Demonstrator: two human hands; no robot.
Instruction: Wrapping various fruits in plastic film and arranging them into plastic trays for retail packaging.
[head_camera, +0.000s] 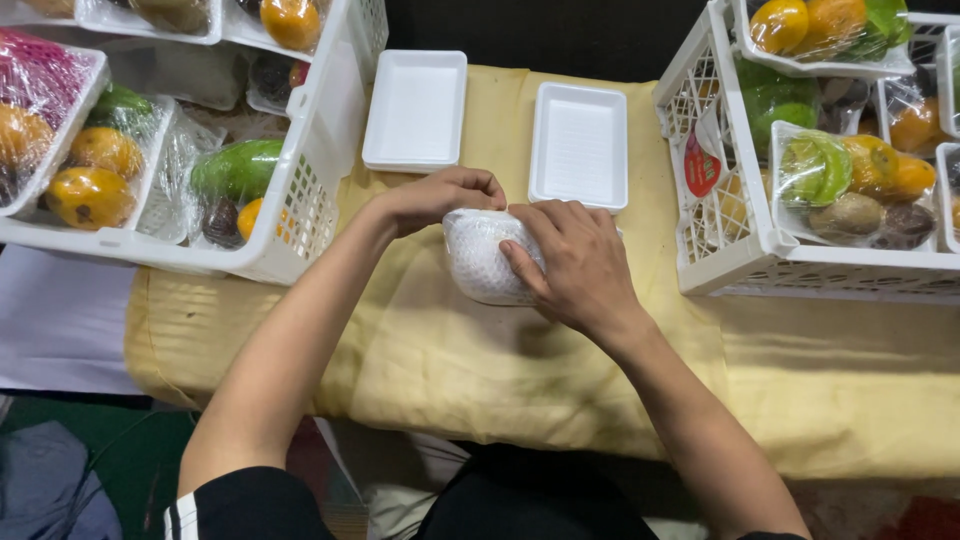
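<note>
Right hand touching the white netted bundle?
Touching. Head view: right hand lies over the white netted bundle, fingers pressed on its right side; no gap.

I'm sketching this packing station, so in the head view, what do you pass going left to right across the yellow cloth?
White plastic crate of wrapped fruit trays → left empty white foam tray → white foam-net-wrapped round fruit under both hands → right empty white foam tray → second white plastic fruit crate.
</note>
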